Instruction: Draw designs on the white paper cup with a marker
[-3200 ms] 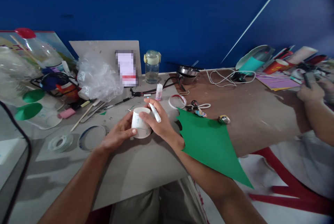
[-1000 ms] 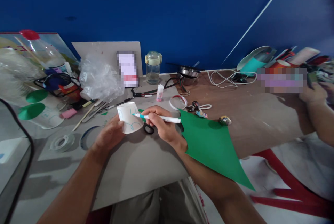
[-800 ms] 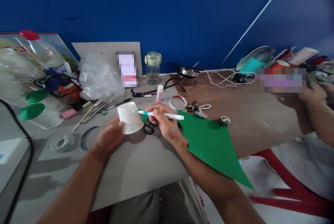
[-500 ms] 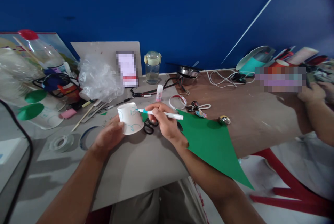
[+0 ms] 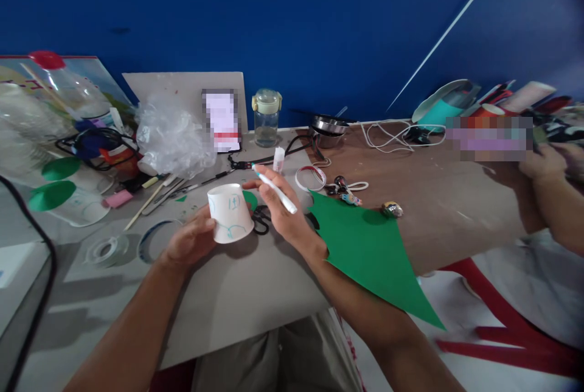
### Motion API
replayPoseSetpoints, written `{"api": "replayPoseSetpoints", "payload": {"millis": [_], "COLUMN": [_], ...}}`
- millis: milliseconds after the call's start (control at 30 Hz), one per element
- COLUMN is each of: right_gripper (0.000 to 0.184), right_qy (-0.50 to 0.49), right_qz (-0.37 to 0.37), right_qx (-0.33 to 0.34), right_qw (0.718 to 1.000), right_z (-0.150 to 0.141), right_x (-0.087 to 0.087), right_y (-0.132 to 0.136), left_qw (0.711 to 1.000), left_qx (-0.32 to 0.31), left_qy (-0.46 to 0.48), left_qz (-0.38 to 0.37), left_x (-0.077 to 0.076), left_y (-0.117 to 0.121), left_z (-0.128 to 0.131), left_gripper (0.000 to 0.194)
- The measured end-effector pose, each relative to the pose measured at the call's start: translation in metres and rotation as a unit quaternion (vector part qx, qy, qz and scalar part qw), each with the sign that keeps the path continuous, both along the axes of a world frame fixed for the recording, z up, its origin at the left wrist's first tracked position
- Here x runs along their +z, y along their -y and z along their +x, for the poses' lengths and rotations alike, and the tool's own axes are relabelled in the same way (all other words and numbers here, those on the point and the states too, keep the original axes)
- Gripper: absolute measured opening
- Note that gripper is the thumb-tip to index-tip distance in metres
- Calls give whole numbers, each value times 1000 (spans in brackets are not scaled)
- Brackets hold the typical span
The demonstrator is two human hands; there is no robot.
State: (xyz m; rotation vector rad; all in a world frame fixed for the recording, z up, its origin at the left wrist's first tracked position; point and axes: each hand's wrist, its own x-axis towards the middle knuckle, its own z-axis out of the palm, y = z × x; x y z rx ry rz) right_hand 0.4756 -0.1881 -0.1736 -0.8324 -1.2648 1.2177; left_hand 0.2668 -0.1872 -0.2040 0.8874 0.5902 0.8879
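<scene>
My left hand is closed round the left side of a white paper cup, which is upside down and slightly tilted. Teal lines on the cup form a small window-like square and curves near its wide rim. A white marker with a teal tip is gripped by my right hand, its tip off the cup and pointing up to the left. One finger of that hand reaches close to the cup's top edge. Black scissors lie behind the cup, partly hidden. Green paper extends under my right forearm.
Two cups with green cone tops stand at the left near clear tape and a tape roll. Behind are a plastic bag, a phone, a jar and a glue stick. Another person's hand is at right.
The marker's tip has left the cup and swung upward, with my right hand drawn slightly back. The cup has shifted a little down and right in my left hand. The square has an added line.
</scene>
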Motion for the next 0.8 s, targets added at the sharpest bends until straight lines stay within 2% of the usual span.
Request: {"api": "replayPoseSetpoints", "payload": {"millis": [200, 267, 367, 467, 567, 700, 800], "right_gripper": [58, 57, 53, 56, 62, 67, 70], "right_qy": [-5, -32, -49, -23, 0, 32, 57], "right_qz": [-112, -137, -127, -107, -110, -102, -96], "right_qx": [138, 153, 114, 34, -13, -55, -51], "right_qw": [984, 978, 984, 993, 994, 993, 992], "right_z": [1, 0, -1, -1, -3, -8, -12], "right_x": [-3, -5, -6, -4, 0, 2, -1], "right_y": [-1, -1, -2, -1, 0, 2, 3], "left_qw": [996, 996, 997, 998, 996, 988, 981], "left_qx": [-83, -89, -69, -29, 30, 62, 66], "left_qy": [-5, -4, -8, -15, -41, -99, -155], "left_qz": [12, 13, 24, 50, 80, 98, 99], "left_x": [2, 4, 7, 7, 5, 3, 4], "left_y": [5, 6, 6, 4, 2, 1, 1], "left_z": [7, 9, 11, 15, 20, 28, 29], "left_gripper": [47, 45, 47, 62, 72, 68, 55]}}
